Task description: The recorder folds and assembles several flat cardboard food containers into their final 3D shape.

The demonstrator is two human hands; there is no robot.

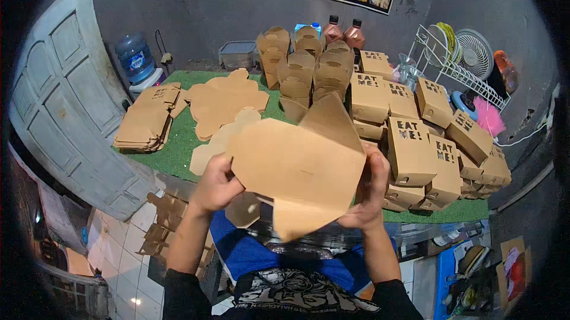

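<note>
Between my two hands is a brown cardboard box blank, partly folded, with one flap standing up at its far right. My left hand is closed on its left edge. On the opposite side, my right hand grips the right edge, its fingers partly behind the card. Flat unfolded blanks lie on the green mat just beyond, some partly covered by the held one. To their left is a stack of flattened cardboard pieces.
Open folded boxes stand in rows behind the blank. Closed boxes with dark lettering are piled on the right. A dish rack, two pinkish bottles and a plastic container stand farther back. Folded cardboard sits low at the left.
</note>
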